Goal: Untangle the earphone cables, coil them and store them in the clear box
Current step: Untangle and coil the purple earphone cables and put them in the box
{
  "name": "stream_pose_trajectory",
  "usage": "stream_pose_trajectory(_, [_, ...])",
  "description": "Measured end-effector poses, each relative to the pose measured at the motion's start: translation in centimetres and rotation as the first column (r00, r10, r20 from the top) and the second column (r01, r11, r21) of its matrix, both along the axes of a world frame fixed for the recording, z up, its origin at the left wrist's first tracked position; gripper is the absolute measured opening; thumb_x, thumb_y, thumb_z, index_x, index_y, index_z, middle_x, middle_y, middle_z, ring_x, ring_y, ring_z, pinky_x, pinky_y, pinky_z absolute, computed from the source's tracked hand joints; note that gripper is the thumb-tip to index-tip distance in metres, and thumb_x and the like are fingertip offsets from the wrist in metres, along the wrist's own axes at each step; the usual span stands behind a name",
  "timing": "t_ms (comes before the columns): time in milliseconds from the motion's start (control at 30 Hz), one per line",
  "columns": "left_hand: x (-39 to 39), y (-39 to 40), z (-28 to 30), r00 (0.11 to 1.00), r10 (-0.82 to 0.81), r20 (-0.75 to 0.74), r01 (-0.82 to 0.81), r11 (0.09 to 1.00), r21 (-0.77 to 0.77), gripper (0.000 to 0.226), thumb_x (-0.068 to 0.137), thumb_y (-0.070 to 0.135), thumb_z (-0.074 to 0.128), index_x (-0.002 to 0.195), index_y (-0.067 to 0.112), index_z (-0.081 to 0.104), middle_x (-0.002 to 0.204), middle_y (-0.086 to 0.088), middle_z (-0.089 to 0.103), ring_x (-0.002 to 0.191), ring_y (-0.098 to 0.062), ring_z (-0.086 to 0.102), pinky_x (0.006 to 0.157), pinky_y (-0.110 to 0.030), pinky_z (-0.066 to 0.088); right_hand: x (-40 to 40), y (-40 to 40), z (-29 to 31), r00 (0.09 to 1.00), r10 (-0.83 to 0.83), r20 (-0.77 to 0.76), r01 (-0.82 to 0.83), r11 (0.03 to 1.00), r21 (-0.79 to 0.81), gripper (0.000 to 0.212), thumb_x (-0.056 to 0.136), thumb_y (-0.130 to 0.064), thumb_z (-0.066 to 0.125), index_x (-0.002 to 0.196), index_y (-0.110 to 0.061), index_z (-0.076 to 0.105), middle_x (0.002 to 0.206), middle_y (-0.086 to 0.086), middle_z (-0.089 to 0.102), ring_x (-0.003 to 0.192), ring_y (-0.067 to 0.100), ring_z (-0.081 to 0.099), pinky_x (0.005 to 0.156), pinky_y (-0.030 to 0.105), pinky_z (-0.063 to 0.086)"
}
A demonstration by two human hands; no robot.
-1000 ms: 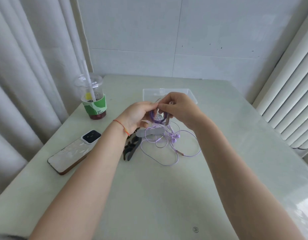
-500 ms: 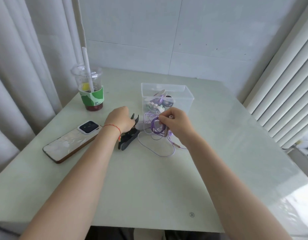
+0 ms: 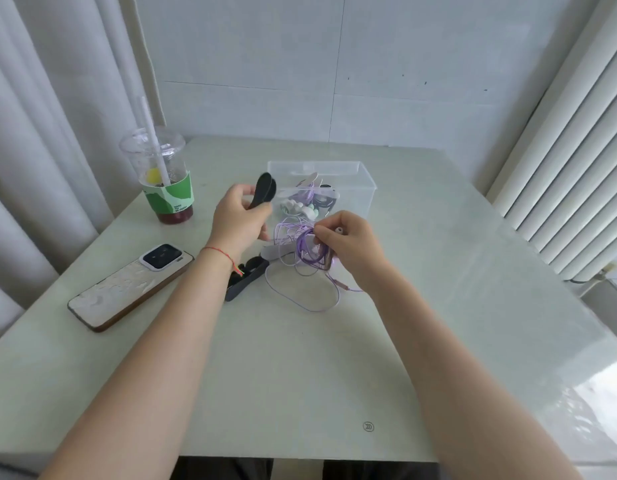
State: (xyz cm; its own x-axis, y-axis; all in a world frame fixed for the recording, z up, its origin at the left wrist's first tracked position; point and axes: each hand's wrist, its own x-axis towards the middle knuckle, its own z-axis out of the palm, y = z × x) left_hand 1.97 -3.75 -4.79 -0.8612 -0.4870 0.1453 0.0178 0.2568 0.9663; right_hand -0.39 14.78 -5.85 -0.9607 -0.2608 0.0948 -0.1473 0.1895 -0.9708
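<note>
I see the table with a small round mark near its front edge; I cannot read it. The phone lies left of the left hand. The cup has a green label with tiny white words, too small to read. The box sits just past the fingers, with coiled earphones inside, blurry through the wall. Half a second ago the left hand rested low on the dark clips; now it is raised, fingers curled round one black clip. The right hand pinches the purple cable coil. Loose loops trail under that hand onto the table.
</note>
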Motion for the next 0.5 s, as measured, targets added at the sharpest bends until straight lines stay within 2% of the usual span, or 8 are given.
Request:
stream_pose_trajectory(33, [0.1,0.9,0.6,0.998,-0.051,-0.048,0.057,0.992,0.110,0.028,0.088,0.009,0.060,0.114,0.015,0.053,0.075,-0.003,0.058,0.042,-0.012,0.055,0.047,-0.030,0.052,0.0,0.2,0.2,1.000,-0.003,0.002,0.003,1.000,-0.016,0.006,0.088,-0.008,0.065,0.083,-0.011,0.062,0.070,0.001,0.068,0.060,0.009,0.059,0.054,0.018,0.046])
stream_pose_trajectory(100, [0.2,2.7,1.2,0.985,-0.145,-0.089,0.163,0.950,0.266,0.034,0.089,0.004,0.060,0.115,0.021,0.048,0.073,-0.006,0.057,0.043,-0.014,0.051,0.040,-0.025,0.042,0.0,0.6,0.5,1.000,-0.008,-0.002,0.008,0.999,-0.036,0.009,0.089,-0.007,0.064,0.082,-0.012,0.061,0.070,0.002,0.067,0.057,0.007,0.058,0.052,0.016,0.045])
stream_pose_trajectory(200, [0.5,4.4,0.6,0.963,-0.258,-0.078,0.264,0.847,0.461,0.030,0.086,-0.003,0.060,0.101,0.022,0.052,0.075,-0.005,0.058,0.051,-0.014,0.047,0.039,-0.018,0.026,0.0,1.3,0.7,1.000,0.001,-0.009,-0.001,0.999,-0.039,0.010,0.089,-0.007,0.063,0.081,-0.012,0.061,0.070,0.002,0.068,0.057,0.007,0.059,0.055,0.017,0.047])
stream_pose_trajectory(267, [0.6,4.2,0.1,0.934,-0.350,-0.069,0.332,0.781,0.529,0.018,0.089,0.002,0.057,0.092,0.020,0.057,0.071,-0.001,0.053,0.059,-0.013,0.045,0.040,-0.018,0.022,-0.1,1.7,0.9,0.999,0.047,-0.017,-0.048,0.998,-0.033,0.010,0.089,-0.007,0.064,0.081,-0.012,0.061,0.072,0.004,0.068,0.062,0.013,0.060,0.059,0.021,0.048])
stream_pose_trajectory(300, [0.8,3.6,0.0,0.915,-0.396,-0.072,0.365,0.739,0.567,0.011,0.092,0.010,0.054,0.093,0.019,0.060,0.071,0.000,0.051,0.061,-0.012,0.045,0.042,-0.019,0.024,-0.1,1.8,1.0,0.997,0.077,-0.018,-0.077,0.996,-0.034,0.010,0.089,-0.007,0.064,0.081,-0.012,0.061,0.072,0.005,0.068,0.062,0.015,0.060,0.060,0.023,0.048])
stream_pose_trajectory(400, [1.1,2.4,0.3,0.876,-0.462,-0.136,0.414,0.577,0.704,0.029,0.097,0.019,0.041,0.110,0.011,0.066,0.077,-0.002,0.057,0.069,-0.013,0.055,0.055,-0.024,0.041,-0.1,2.0,1.5,0.992,0.124,-0.026,-0.126,0.990,-0.060,0.010,0.089,-0.005,0.064,0.081,-0.009,0.060,0.069,0.004,0.066,0.062,0.016,0.059,0.063,0.025,0.050])
stream_pose_trajectory(433, [1.2,2.4,0.3,0.883,-0.443,-0.156,0.410,0.567,0.715,0.030,0.098,0.016,0.040,0.113,0.007,0.066,0.080,-0.004,0.060,0.072,-0.014,0.059,0.061,-0.026,0.048,0.0,2.1,1.6,0.990,0.134,-0.032,-0.136,0.988,-0.073,0.010,0.089,-0.004,0.064,0.081,-0.009,0.060,0.068,0.003,0.066,0.061,0.016,0.059,0.063,0.025,0.051])
stream_pose_trajectory(500, [1.3,2.8,0.2,0.908,-0.394,-0.143,0.387,0.657,0.647,0.026,0.100,0.010,0.041,0.109,0.004,0.065,0.084,-0.005,0.066,0.075,-0.015,0.066,0.069,-0.027,0.054,0.1,2.2,2.0,0.986,0.162,-0.046,-0.166,0.981,-0.102,0.011,0.089,-0.003,0.064,0.080,-0.009,0.060,0.068,0.003,0.066,0.061,0.016,0.059,0.063,0.024,0.051])
